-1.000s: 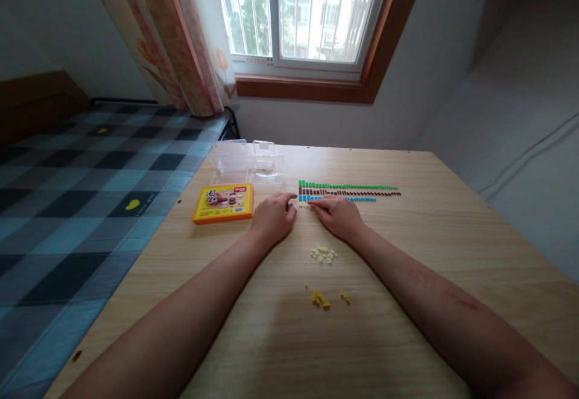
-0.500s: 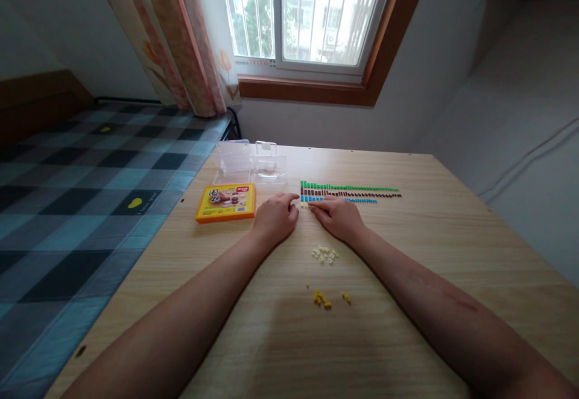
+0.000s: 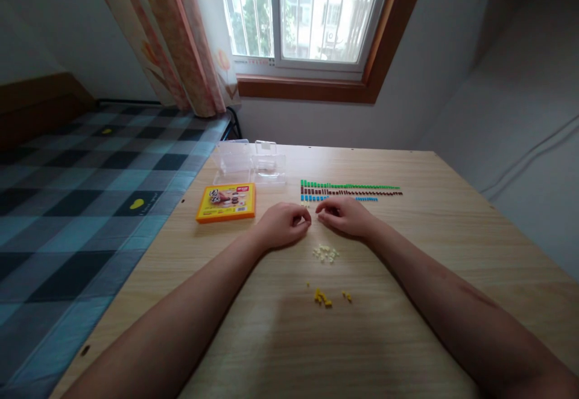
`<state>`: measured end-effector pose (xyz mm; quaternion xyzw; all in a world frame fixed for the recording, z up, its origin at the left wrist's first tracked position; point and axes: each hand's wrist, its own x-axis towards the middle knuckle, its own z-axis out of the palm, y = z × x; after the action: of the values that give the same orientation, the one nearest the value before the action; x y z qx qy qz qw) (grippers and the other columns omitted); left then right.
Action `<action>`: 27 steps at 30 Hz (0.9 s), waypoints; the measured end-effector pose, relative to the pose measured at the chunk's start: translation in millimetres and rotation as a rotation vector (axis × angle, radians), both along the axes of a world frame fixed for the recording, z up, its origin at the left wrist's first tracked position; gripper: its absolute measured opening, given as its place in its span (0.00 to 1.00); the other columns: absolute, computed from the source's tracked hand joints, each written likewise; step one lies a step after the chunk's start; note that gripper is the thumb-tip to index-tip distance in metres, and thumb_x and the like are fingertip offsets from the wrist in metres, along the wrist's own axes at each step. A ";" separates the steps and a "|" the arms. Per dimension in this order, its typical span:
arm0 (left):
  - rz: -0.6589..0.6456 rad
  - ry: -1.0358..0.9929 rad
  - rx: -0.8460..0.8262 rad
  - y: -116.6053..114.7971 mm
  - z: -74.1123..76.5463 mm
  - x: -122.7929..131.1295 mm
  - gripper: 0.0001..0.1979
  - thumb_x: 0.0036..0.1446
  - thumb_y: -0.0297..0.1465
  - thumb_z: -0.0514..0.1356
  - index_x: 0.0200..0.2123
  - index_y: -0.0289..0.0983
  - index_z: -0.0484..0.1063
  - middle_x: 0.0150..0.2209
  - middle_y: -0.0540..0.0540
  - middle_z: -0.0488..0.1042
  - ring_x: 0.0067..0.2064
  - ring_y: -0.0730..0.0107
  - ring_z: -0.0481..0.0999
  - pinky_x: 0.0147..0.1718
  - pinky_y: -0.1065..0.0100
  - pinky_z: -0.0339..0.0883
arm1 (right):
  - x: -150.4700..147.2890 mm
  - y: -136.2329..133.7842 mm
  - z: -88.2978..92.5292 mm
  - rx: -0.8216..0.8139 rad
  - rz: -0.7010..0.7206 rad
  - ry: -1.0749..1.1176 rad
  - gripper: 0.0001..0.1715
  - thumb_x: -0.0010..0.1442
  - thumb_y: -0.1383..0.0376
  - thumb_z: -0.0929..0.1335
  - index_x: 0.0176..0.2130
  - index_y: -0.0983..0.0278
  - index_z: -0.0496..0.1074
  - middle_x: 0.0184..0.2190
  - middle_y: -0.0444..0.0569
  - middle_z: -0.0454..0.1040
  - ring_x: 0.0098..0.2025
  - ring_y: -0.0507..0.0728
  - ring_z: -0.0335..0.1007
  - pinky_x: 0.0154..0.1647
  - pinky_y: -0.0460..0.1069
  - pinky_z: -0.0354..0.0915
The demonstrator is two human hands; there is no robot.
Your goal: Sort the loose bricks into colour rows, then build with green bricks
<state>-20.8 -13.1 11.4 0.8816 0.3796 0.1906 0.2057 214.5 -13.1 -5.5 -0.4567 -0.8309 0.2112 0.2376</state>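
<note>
My left hand [image 3: 287, 224] rests on the table left of the middle, its fingers curled and the tips close together; anything between them is too small to make out. Facing it, my right hand [image 3: 346, 217] has bent fingers with a gap between thumb and forefinger, and nothing shows in it. Just beyond both hands, a few cream pieces [image 3: 305, 206] begin a row below the blue row [image 3: 307, 198]. The brown row [image 3: 312, 191] and green row [image 3: 312, 184] run behind that. Nearer me lie a loose cluster of cream pieces [image 3: 324, 253] and scattered yellow pieces [image 3: 320, 296].
An orange-yellow box [image 3: 226, 203] with printed lid lies left of my left hand. Behind it stand clear plastic cases [image 3: 269, 169]. The wooden table [image 3: 429, 254] adjoins a bed with a checked cover [image 3: 113, 163] on the left, and a window is ahead.
Both hands have drawn back from the start of the rows toward me. The left also shifted right, and its forefinger has curled in. More of the blue and cream pieces now shows.
</note>
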 end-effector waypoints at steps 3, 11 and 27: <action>-0.114 0.020 -0.108 -4.6 5.4 1.5 0.09 0.54 0.28 0.62 0.35 0.40 0.83 0.27 0.51 0.77 0.29 0.72 0.72 0.30 0.71 0.62 | 9.5 1.2 9.6 -0.145 0.084 -0.072 0.08 0.58 0.62 0.71 0.33 0.62 0.81 0.25 0.42 0.74 0.28 0.51 0.66 0.31 0.46 0.57; -0.318 -0.024 -0.172 -5.8 4.0 3.5 0.11 0.54 0.25 0.64 0.37 0.41 0.85 0.31 0.50 0.78 0.33 0.73 0.75 0.35 0.73 0.65 | 13.7 -9.4 48.3 -0.493 0.225 -0.292 0.12 0.56 0.58 0.72 0.36 0.63 0.81 0.29 0.44 0.77 0.29 0.51 0.67 0.27 0.46 0.56; -0.205 -0.017 -0.048 -2.9 -3.0 3.5 0.17 0.53 0.21 0.60 0.38 0.43 0.86 0.32 0.49 0.78 0.33 0.72 0.75 0.35 0.71 0.66 | -8.2 -25.8 50.2 -0.296 0.140 -0.414 0.08 0.57 0.64 0.71 0.35 0.59 0.83 0.30 0.44 0.81 0.29 0.52 0.69 0.29 0.47 0.56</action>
<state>-17.3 -15.9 8.4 0.9090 0.2904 0.1667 0.2483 206.3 -38.9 44.8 -0.4612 -0.8516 0.2483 -0.0220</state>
